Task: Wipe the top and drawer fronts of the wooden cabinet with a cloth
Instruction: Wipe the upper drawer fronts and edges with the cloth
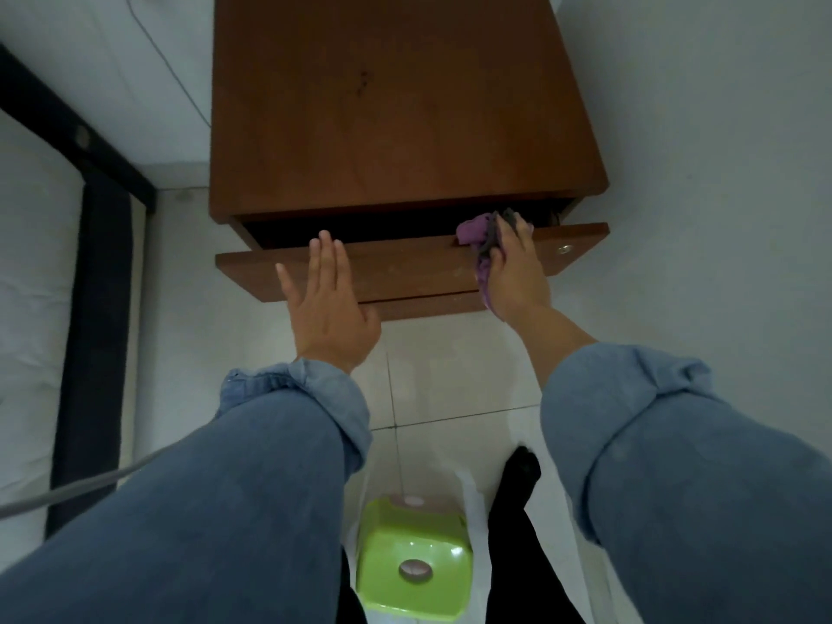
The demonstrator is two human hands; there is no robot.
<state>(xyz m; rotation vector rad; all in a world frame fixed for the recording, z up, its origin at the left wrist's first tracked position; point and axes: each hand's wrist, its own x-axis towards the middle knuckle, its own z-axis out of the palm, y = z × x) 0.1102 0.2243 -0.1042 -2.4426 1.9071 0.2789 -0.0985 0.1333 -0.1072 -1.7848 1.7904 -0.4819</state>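
A green stool (416, 565) is seen nearest, on the tiled floor (450, 376) between 2 denim sleeves. Further on, the left hand (326, 304) is held flat with straight fingers against the drawer front (405, 268). The purple cloth (479, 238) is gripped by the right hand (513, 272) over the drawer's top edge, towards its right corner. The cabinet (396, 105) top lies beyond.

Floor (450, 376): pale glossy tiles.
On it: wooden cabinet (396, 105) against the wall; green plastic stool (414, 565) near the person's legs.
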